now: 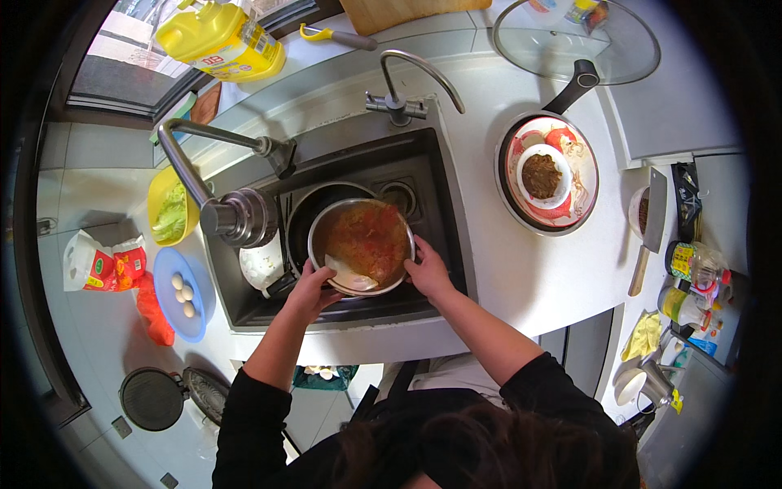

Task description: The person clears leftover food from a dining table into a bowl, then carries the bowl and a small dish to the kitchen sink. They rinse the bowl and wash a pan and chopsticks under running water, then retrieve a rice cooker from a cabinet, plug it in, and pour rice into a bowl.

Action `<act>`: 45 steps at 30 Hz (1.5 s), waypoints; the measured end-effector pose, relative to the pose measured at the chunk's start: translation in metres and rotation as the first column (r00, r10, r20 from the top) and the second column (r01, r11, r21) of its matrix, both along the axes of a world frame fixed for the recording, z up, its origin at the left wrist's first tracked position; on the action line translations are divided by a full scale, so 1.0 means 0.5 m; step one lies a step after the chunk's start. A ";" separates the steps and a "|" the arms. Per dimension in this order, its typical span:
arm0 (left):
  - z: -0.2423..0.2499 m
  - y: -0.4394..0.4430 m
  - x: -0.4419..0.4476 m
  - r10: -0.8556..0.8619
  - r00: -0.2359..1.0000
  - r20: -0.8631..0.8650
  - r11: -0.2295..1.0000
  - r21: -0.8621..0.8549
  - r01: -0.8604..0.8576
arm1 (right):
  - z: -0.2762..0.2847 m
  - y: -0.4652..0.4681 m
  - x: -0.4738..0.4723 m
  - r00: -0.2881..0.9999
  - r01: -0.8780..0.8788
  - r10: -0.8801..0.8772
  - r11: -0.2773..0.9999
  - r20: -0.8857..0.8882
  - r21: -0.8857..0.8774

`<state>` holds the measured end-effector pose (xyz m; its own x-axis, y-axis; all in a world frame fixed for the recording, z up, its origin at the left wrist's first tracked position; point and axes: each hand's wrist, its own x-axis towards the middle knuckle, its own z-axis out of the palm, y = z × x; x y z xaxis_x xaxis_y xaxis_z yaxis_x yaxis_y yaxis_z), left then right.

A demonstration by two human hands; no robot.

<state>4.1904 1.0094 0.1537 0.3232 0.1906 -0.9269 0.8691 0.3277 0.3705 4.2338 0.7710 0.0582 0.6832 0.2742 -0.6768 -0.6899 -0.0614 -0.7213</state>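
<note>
Both my hands hold a round metal bowl over the sink. My left hand grips its lower left rim, and my right hand has the right rim. Inside lies a reddish-brown, oily-looking residue, and a pale, curved piece rests by my left thumb; I cannot tell what it is. Partly hidden beneath the bowl, a dark pan sits in the sink. Left of that pan is a white patterned dish. The sink drain shows behind the bowl.
A large faucet arches over the sink's left side; a slim tap stands behind. At right, a pan carries a plate and small bowl. A cleaver lies farther right. Eggs fill part of a blue basin at left.
</note>
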 end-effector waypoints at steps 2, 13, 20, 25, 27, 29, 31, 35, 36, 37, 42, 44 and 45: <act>0.002 0.004 -0.001 -0.009 1.000 0.011 1.000 -0.009 0.010 | -0.001 0.005 -0.001 1.000 -0.001 0.002 1.000 -0.015 0.006; 0.046 0.007 0.012 -0.063 0.998 0.001 0.998 0.008 0.063 | 0.022 0.013 -0.002 0.988 0.049 -0.038 0.996 -0.149 0.069; 0.058 0.007 0.036 -0.150 0.989 0.013 0.987 0.051 0.150 | 0.037 0.013 0.011 0.975 0.085 -0.065 0.993 -0.211 0.084; 0.068 0.006 0.054 -0.210 0.978 -0.010 0.974 0.085 0.211 | 0.029 0.011 0.016 0.966 0.097 -0.072 0.991 -0.249 0.091; 0.075 0.005 0.062 -0.233 0.971 -0.047 0.965 0.109 0.237 | 0.026 0.010 0.018 0.961 0.104 -0.072 0.989 -0.267 0.105; 0.084 0.002 0.070 -0.237 0.970 -0.055 0.963 0.120 0.242 | 0.025 0.010 0.021 0.954 0.114 -0.078 0.988 -0.291 0.108; 0.092 -0.002 0.079 -0.255 0.965 -0.066 0.956 0.131 0.262 | 0.024 0.009 0.024 0.946 0.120 -0.083 0.988 -0.315 0.100; 0.111 -0.007 0.095 -0.325 0.940 -0.106 0.928 0.154 0.338 | 0.022 0.006 0.029 0.933 0.119 -0.073 0.987 -0.353 0.111; 0.115 -0.009 0.100 -0.342 0.932 -0.121 0.919 0.164 0.359 | 0.022 0.005 0.030 0.928 0.120 -0.073 0.987 -0.365 0.108; 0.119 -0.011 0.104 -0.356 0.927 -0.119 0.912 0.171 0.373 | 0.022 0.005 0.032 0.925 0.121 -0.072 0.987 -0.374 0.110; 0.133 -0.018 0.121 -0.397 0.912 -0.102 0.887 0.213 0.410 | 0.021 0.004 0.039 0.907 0.130 -0.069 0.984 -0.414 0.119; 0.137 -0.020 0.126 -0.415 0.907 -0.076 0.875 0.239 0.421 | 0.019 0.004 0.042 0.900 0.141 -0.078 0.983 -0.428 0.117; 0.138 -0.021 0.128 -0.424 0.904 -0.061 0.869 0.254 0.425 | 0.019 0.003 0.044 0.896 0.147 -0.082 0.982 -0.437 0.116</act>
